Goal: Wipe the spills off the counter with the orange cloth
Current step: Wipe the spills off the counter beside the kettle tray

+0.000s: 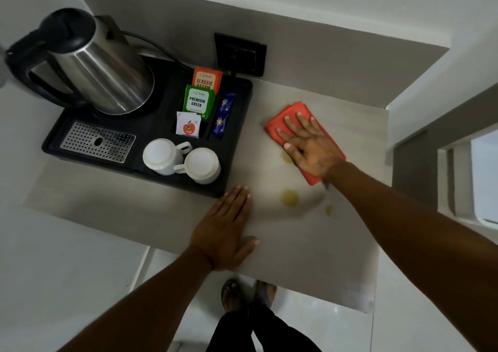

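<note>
The right hand (pixel 310 147), fingers spread in an open grip, presses flat on the orange cloth (pixel 301 114) at the counter's (pixel 310 257) two o'clock. Yellow spills (pixel 290 198) lie just beside it. The left hand (pixel 223 230) rests open-palmed at six o'clock.

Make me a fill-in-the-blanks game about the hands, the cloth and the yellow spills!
1. The right hand presses flat on the ______ cloth.
2. The left hand lies flat on the counter beside the black ______ holding the kettle.
3. The two white cups stand upside ______.
4. The round yellow spill lies ______ the two hands.

Missing words: orange; tray; down; between
</note>
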Demonstrator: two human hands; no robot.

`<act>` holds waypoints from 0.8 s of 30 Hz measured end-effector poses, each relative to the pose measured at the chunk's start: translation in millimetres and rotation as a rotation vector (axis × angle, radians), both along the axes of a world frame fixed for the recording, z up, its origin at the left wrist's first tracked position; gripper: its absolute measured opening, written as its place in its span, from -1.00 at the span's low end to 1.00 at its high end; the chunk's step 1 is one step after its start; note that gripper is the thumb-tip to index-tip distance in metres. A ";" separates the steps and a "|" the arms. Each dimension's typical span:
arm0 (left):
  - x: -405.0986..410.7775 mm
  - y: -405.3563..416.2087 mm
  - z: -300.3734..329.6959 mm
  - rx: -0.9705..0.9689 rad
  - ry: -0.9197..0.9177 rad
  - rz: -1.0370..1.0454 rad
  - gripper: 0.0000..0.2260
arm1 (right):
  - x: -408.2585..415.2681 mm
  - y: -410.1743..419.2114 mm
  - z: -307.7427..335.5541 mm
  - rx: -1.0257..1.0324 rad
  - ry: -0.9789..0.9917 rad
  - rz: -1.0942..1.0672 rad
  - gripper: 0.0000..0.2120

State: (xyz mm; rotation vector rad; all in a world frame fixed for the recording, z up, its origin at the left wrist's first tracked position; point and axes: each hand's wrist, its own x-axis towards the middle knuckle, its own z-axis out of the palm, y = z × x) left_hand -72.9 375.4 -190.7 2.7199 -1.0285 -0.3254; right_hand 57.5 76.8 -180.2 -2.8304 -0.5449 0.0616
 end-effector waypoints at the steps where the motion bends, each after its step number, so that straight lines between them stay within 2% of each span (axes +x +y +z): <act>1: -0.3 -0.6 -0.2 0.006 -0.004 -0.001 -0.19 | 0.0 -5.2 1.0 0.018 -0.007 -0.030 -0.55; 6: -0.4 0.6 -1.5 -0.008 -0.008 0.013 -0.20 | 25.0 22.1 1.4 -0.015 0.038 -0.157 -0.52; 9: -5.4 -0.6 1.4 -0.036 0.002 0.012 -0.21 | -12.6 44.0 -4.8 -0.028 0.021 -0.070 -0.52; 12: -2.6 1.1 2.8 -0.032 -0.009 0.014 -0.20 | -43.0 39.1 -5.8 -0.042 0.005 -0.073 -0.52; 16: 2.1 -0.2 0.6 -0.018 -0.023 0.010 -0.20 | -6.9 33.1 2.9 -0.057 0.052 -0.198 -0.52; 19: 0.4 0.0 -2.5 -0.011 -0.016 0.005 -0.19 | 6.5 51.2 3.9 -0.107 0.099 -0.197 -0.50; 24: 0.2 -0.3 0.2 -0.010 -0.038 -0.002 -0.18 | -67.6 69.9 -1.4 -0.112 0.065 -0.142 -0.49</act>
